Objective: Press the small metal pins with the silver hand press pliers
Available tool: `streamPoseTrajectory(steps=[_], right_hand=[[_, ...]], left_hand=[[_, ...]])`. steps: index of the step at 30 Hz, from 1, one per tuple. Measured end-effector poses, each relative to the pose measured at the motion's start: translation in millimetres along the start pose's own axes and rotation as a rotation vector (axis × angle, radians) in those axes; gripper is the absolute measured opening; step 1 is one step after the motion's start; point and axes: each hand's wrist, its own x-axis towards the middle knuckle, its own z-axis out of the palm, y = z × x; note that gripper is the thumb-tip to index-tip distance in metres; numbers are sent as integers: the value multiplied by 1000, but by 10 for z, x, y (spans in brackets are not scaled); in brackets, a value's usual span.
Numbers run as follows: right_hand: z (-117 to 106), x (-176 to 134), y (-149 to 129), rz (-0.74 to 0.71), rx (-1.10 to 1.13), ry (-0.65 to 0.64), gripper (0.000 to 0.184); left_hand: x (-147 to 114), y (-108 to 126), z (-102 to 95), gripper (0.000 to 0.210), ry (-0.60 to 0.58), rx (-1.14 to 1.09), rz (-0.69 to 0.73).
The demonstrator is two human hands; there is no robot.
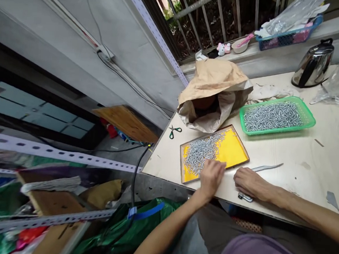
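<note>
A shallow framed tray with a yellow bottom lies on the table, small silvery metal pins heaped over its left part. My left hand is at the tray's front edge, fingers bent together; whatever they may hold is too small to make out. To the right of the tray, my right hand rests on the tabletop with its fingers curled under, hiding what is inside. A thin curved grey strip lies just behind that hand. A small metal object shows at its front side.
A green plastic basket full of similar pins stands behind right. An open brown paper bag sits behind the tray, and green-handled scissors lie left. A steel kettle stands farther back. Metal shelving is at left.
</note>
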Motion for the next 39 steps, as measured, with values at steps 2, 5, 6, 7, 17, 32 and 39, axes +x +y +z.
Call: streamPoseTrajectory(steps=[2,5,6,7,17,32,39], right_hand=[[-172,19,28,21,117,208,17],[-608,112,194,128,133,492,19],[-769,152,291,170,78,545,19],[-921,187,399,222,4,570,19],[-802,-320,199,375,-65,230,22],[-280,-974,-317,567,-57,-158,20],[-321,-997,-323,587,-11,-170,20]], left_hand=[[272,-282,35,21,-118,117,-182],[579,-491,171,25,-336,218,-374],[646,-509,217,25,-409,240,-415],[698,-509,257,25,-478,258,-441],[772,-495,337,26,-693,325,-229],[72,420,141,26,-864,-734,-951],[-8,499,168,34,-925,-725,-949]])
